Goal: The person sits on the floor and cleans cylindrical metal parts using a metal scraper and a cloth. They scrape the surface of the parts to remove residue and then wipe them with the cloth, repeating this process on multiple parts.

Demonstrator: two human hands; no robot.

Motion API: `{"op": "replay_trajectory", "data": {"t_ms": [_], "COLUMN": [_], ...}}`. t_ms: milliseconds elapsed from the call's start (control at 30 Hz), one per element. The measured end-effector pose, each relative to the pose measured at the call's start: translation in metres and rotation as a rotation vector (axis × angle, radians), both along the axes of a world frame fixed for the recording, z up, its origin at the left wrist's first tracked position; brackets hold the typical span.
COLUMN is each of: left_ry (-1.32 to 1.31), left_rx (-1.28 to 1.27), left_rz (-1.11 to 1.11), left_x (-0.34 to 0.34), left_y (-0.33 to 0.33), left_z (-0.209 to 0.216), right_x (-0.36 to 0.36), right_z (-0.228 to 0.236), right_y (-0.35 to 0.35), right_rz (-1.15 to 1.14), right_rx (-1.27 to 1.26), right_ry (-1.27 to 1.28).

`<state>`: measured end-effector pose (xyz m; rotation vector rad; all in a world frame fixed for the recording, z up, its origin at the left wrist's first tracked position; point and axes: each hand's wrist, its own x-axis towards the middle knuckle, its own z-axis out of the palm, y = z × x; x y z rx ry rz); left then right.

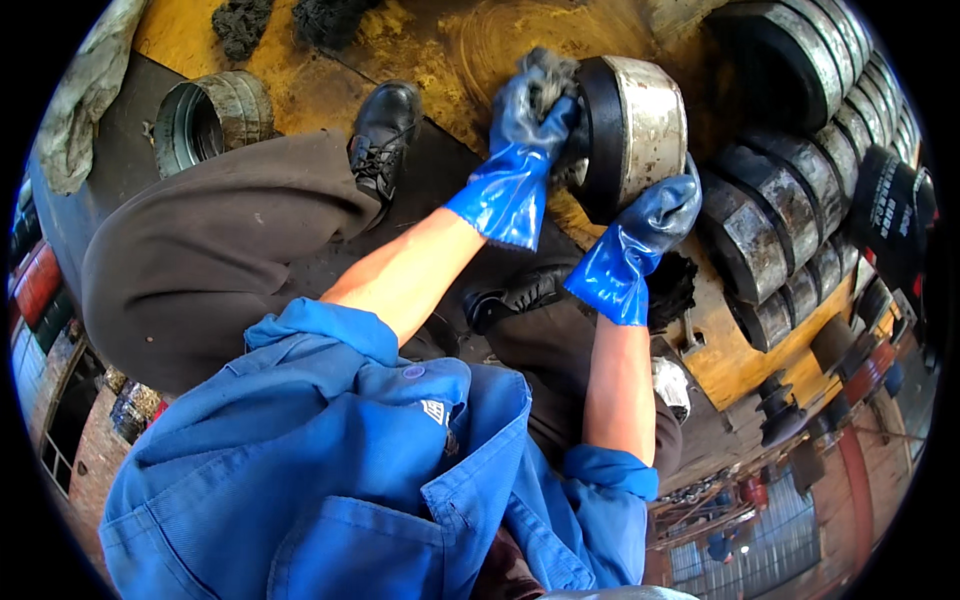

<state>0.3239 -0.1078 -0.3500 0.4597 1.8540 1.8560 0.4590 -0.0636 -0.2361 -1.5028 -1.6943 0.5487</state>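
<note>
A thick, drum-shaped metal part (652,120), with a worn silvery band and a dark end, is held on its side over the yellow work surface (440,50). My left hand (525,125), in a blue rubber glove, is closed around a wad of grey-black rag (550,80) beside the part's dark end. The rag seems to press on that end; the exact contact is hidden. Wrapped round the part's lower right edge is my right hand (660,215), gloved alike, its fingertips partly out of sight.
Similar metal parts (750,230) stand in rows at right. A hollow metal ring (225,110) lies at left near my knee. Dark rag clumps (240,25) rest at the top, and another dark clump (672,290) sits below my right hand. My black shoe (385,140) is close by.
</note>
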Motion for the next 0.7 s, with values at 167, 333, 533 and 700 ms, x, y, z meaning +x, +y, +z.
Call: {"op": "replay_trajectory", "data": {"t_ms": [167,333,533,700], "left_ry": [0.579,0.360,-0.771,-0.394], "left_rx": [-0.082,-0.652,-0.316,-0.815], "left_rz": [-0.211,-0.506,-0.601,-0.887], "left_x": [-0.033,-0.016,-0.020,-0.031], "left_y": [0.024,0.026,-0.003,-0.027], "left_z": [0.018,0.049,0.071,0.064], "right_x": [-0.001,0.008,-0.011,-0.007], "right_z": [-0.007,-0.004,0.008,0.024], "right_y": [0.002,-0.009,0.001,0.001], "right_rz": [-0.013,-0.074,-0.106,-0.148], "right_rx": [0.078,0.023,0.088,0.078], "right_ry": [0.015,0.000,0.033,0.011]}}
